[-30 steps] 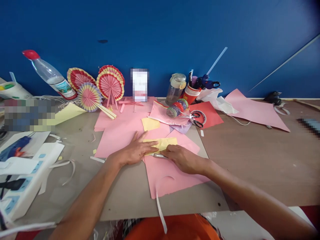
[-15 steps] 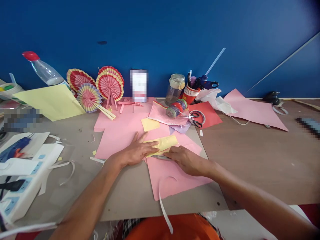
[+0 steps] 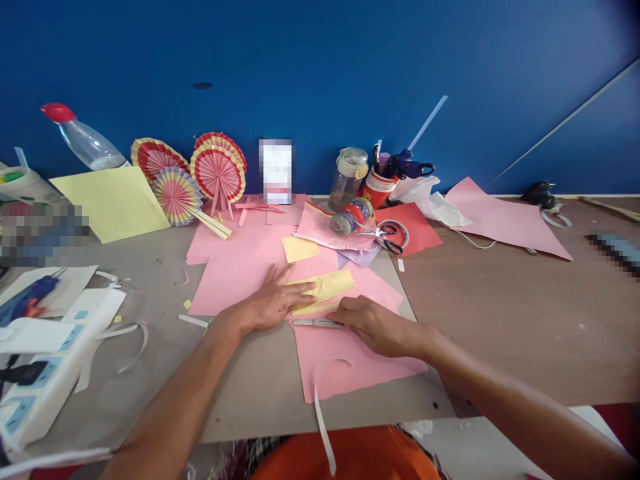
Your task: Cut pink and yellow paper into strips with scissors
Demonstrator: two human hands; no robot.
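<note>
My left hand [image 3: 274, 300] lies flat with fingers spread, its fingertips pressing on the left end of a folded yellow paper strip [image 3: 331, 287]. Closed around a utility knife [image 3: 315, 323] is my right hand [image 3: 369, 321]; the knife points left, just below the strip's lower edge. Under both lie overlapping sheets of pink paper [image 3: 345, 367]. A thin yellow edge shows between the strip and the knife. Just above the strip rests a small yellow piece of paper [image 3: 300, 249]. A curled white strip [image 3: 324, 427] hangs over the table's front edge.
Folded paper fans [image 3: 219, 168] stand at the back left beside a yellow sheet [image 3: 113, 203]. Scissors [image 3: 390, 239], a tape roll, a clear bottle [image 3: 347, 177] and a red cup [image 3: 379, 188] with tools are behind the work. A white power strip [image 3: 45, 373] lies at left.
My right hand has drawn the utility knife slightly down and away from the yellow strip, so more of the knife shows. My left hand stays in place on the paper.
</note>
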